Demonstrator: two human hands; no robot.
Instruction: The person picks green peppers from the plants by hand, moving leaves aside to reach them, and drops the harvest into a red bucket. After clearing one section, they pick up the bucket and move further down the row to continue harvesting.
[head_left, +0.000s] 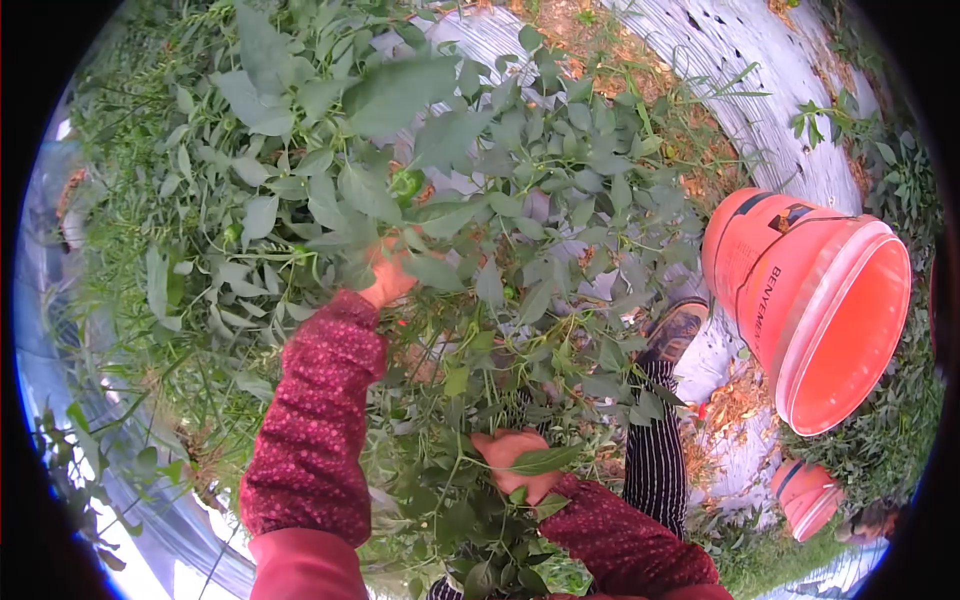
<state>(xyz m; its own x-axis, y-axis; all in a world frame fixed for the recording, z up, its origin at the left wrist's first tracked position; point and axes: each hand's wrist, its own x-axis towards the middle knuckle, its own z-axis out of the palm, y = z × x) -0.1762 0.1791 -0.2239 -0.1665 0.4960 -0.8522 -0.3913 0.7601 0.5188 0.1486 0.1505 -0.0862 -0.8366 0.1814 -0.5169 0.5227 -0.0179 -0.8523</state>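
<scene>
My left hand (pixel 390 275) reaches in among the leaves of a pepper plant (pixel 440 215). Its fingers are smeared by motion and partly covered by foliage, so their grip does not show. A green pepper (pixel 406 184) hangs just above that hand. Lower down, my right hand (pixel 520 462) is curled among the stems, its fingers bent inward. One long leaf (pixel 545 459) crosses over it, and whatever lies inside the fingers is hidden.
A large orange bucket (pixel 750 260) stands to the right, its mouth turned toward the lower right. Farther off is a smaller-looking orange bucket (pixel 803 490). Silvery plastic sheeting (pixel 745 80) lines the ground, and a shoe (pixel 678 328) rests near the plants.
</scene>
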